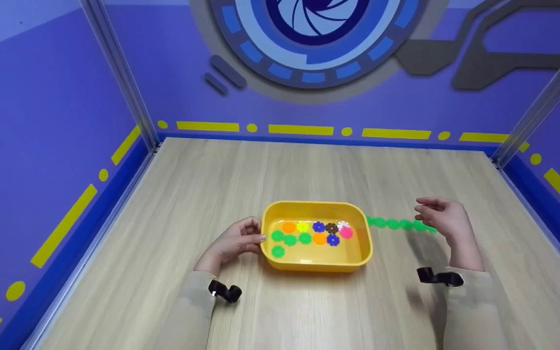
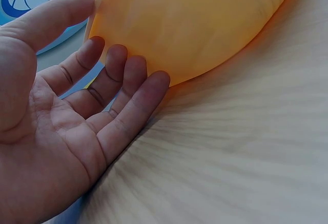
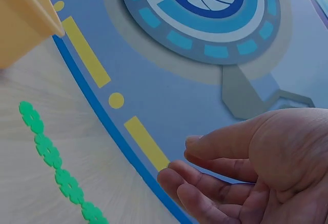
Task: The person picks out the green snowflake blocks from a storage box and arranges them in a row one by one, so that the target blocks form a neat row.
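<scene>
A yellow plastic box (image 1: 316,267) stands on the table with several flower-shaped plastic discs lying inside: green (image 1: 290,239), orange (image 1: 288,227), yellow, blue, brown, white and pink (image 1: 346,233). My left hand (image 1: 234,241) grips its left end. In the left wrist view, the thumb is at the rim and the fingertips touch the outer wall (image 2: 195,24). A chain of green discs (image 1: 393,224) joined edge to edge lies on the table right of the box. Above the chain's right end hovers my right hand (image 1: 447,218), fingers loosely bent, holding nothing; the chain (image 3: 47,149) lies apart from it.
The wood-grain table (image 1: 241,170) is bounded by blue printed panels (image 1: 173,97) at the back and both sides. Metal posts (image 1: 124,78) stand at its back corners. A small black device (image 1: 225,291) is worn on each sleeve cuff.
</scene>
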A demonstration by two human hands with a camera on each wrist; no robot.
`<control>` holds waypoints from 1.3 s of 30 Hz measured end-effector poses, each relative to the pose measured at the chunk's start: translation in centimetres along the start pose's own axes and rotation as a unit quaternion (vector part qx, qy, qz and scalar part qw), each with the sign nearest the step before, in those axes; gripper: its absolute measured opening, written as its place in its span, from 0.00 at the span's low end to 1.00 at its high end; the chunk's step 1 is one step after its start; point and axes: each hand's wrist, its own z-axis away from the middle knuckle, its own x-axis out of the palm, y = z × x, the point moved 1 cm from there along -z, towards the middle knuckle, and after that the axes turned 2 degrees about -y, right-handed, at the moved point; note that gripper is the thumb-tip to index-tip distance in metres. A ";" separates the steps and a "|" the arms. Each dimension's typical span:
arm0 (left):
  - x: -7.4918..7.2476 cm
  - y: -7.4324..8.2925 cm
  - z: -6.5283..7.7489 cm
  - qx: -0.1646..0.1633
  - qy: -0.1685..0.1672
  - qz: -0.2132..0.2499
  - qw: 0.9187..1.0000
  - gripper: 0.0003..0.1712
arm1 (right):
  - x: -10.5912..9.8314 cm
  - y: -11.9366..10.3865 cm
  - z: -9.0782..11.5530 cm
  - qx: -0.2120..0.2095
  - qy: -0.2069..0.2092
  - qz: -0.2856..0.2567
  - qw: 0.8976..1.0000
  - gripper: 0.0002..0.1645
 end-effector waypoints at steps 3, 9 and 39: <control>0.0 0.0 0.0 0.002 -0.002 -0.002 1.000 0.13 | 0.4 -0.6 0.2 -0.013 -0.001 0.001 1.000 0.32; 0.0 -0.1 -0.1 0.006 -0.006 -0.007 1.000 0.12 | 1.5 -2.0 0.8 -0.030 -0.002 0.013 0.999 0.31; 0.0 0.0 -0.1 0.009 -0.006 0.005 1.000 0.11 | 6.5 -5.3 1.0 -0.069 -0.059 0.030 0.995 0.27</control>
